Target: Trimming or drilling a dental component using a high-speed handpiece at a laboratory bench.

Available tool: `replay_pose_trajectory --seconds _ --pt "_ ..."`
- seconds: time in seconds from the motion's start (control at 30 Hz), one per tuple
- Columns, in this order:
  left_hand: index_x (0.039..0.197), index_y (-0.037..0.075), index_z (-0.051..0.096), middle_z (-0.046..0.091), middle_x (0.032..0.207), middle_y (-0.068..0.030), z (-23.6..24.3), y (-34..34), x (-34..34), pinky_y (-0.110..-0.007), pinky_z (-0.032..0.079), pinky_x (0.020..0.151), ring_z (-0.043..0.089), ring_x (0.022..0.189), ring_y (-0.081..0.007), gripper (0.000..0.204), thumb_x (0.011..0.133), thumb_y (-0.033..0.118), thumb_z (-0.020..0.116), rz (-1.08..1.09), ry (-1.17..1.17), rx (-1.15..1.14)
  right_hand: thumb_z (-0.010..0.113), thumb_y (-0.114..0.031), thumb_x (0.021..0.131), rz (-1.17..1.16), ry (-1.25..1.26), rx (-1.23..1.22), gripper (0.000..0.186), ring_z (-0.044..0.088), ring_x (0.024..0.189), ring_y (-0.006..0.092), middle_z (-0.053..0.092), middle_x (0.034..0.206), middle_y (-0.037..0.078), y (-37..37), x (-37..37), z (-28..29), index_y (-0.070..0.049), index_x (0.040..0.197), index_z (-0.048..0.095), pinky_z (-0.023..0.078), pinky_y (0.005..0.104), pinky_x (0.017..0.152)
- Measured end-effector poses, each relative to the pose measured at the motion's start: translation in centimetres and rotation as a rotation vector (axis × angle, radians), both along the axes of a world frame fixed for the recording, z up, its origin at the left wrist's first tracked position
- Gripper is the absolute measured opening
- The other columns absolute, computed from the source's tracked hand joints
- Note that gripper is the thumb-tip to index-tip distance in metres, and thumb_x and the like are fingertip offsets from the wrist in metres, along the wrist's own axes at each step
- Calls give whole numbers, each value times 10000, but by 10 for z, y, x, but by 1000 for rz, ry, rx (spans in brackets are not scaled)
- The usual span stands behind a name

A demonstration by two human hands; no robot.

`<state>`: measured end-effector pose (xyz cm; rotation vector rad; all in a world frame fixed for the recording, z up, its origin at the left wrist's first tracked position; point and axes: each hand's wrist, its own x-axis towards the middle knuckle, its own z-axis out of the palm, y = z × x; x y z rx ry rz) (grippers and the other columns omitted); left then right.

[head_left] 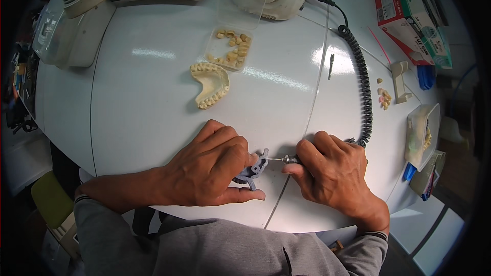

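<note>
My left hand (pixel 212 166) pinches a small grey-blue dental framework (pixel 260 166), curved and with holes in it, over the near part of the white table. Part of the framework is hidden behind my fingers. My right hand (pixel 335 176) is wrapped round a rotary handpiece (pixel 291 159). Its thin bur (pixel 275 159) points left, and the tip meets or nearly meets the framework's right edge. Beyond my left hand lies a cream dental arch model (pixel 223 94) with teeth. Behind the model, a clear lidded box (pixel 208 46) stands open with several yellowish tooth crowns (pixel 240 53) inside.
A coiled black cord (pixel 363 82) runs from a cream control unit (pixel 281 0) to the handpiece. Nearby lie a loose bur (pixel 331 66), several crowns (pixel 384 99) and a cream handpiece rest (pixel 400 84). Face-mask boxes (pixel 409 25) and a plastic tub (pixel 417 148) line the right edge.
</note>
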<state>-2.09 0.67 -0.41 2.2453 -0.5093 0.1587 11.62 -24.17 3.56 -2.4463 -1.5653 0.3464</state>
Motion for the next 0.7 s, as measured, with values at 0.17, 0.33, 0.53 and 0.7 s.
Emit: replay_pose_trajectory --seconds 0.17,0.33,0.53,0.7 --pt "1151 -1 602 642 909 -95 -1 -1 0 -430 422 830 612 842 -225 738 802 543 958 -2 9 -3 702 -563 1033 -8 -12 0 439 569 484 127 548 740 9 0 0 0 -141 919 663 400 313 395" --pt "1152 1 602 644 911 -94 -1 0 0 -431 421 827 614 846 -224 737 802 544 958 -4 4 -5 701 -564 1035 -10 -4 -8 442 565 486 123 540 739 9 0 -1 0 -138 924 662 394 314 390" --pt "1151 3 603 648 913 -98 -2 -1 0 -431 424 830 614 850 -226 742 794 545 963 -3 6 -10 700 -570 1033 -10 0 -9 447 557 484 120 543 737 8 0 0 -1 -137 928 660 393 311 386" --pt "1144 1 604 647 909 -102 0 0 0 -430 428 832 614 849 -229 746 787 547 966 -2 6 1 695 -570 1037 -1 -1 -1 447 564 486 121 550 736 8 0 0 -1 -138 928 660 396 311 384"
